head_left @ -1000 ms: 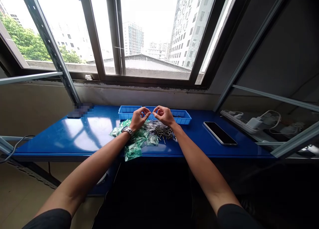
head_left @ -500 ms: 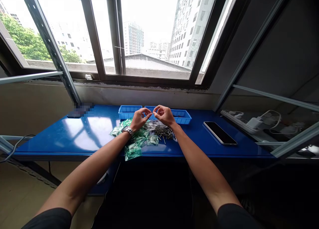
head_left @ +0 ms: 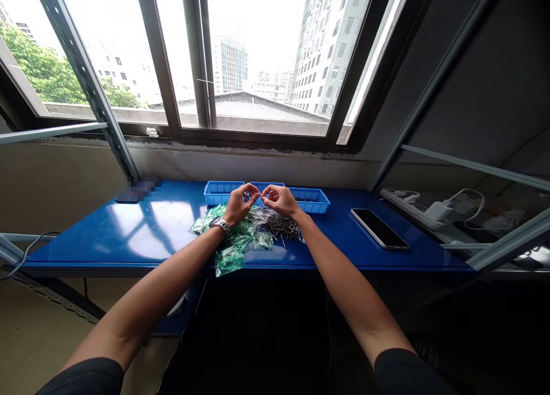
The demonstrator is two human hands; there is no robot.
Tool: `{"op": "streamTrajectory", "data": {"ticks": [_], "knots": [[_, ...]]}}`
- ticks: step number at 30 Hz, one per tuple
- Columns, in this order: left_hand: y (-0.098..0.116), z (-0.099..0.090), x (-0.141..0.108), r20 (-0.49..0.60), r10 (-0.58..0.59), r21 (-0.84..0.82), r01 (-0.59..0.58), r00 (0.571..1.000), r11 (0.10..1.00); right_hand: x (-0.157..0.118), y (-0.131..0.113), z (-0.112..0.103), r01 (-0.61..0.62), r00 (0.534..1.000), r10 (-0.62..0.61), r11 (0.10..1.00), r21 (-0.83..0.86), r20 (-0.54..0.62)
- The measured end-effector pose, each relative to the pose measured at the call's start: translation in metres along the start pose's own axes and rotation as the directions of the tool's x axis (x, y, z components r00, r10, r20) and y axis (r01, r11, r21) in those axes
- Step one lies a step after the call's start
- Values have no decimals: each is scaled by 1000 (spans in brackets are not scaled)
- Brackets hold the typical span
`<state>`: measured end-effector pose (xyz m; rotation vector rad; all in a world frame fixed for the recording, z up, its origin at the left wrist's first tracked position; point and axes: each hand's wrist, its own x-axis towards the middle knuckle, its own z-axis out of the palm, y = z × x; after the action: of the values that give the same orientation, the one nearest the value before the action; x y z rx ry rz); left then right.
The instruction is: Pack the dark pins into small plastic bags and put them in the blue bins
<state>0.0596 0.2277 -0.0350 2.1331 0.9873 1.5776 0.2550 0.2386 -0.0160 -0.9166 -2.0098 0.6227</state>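
The left hand point(head_left: 240, 204) and right hand point(head_left: 280, 201) are hovering just in front of the blue plastic parts trays point(head_left: 223, 193), their fingers point(head_left: 253, 195) pinched together, tips nearly meeting; anything held is too thin to tell. A pile of black pins point(head_left: 279, 227) is lying directly below, within easy reach, beside green-tinted plastic bags point(head_left: 230, 263) on the blue counter point(head_left: 77, 251). No writing is readable.
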Motion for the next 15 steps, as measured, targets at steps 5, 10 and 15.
{"op": "streamTrajectory", "data": {"ticks": [5, 10, 15], "knots": [[0, 1, 0, -5, 7, -17, -7, 1000, 1000, -1, 0, 1, 10, 999, -11, 1000, -17, -32], [-4, 2, 0, 28, 8, 17, -9, 1000, 1000, -3, -5, 0, 39, 991, -43, 999, -31, -130], [-4, 3, -1, 91, 56, 75, -63, 994, 995, -2, -1, 1, 56, 992, -59, 998, -30, -115]]}}
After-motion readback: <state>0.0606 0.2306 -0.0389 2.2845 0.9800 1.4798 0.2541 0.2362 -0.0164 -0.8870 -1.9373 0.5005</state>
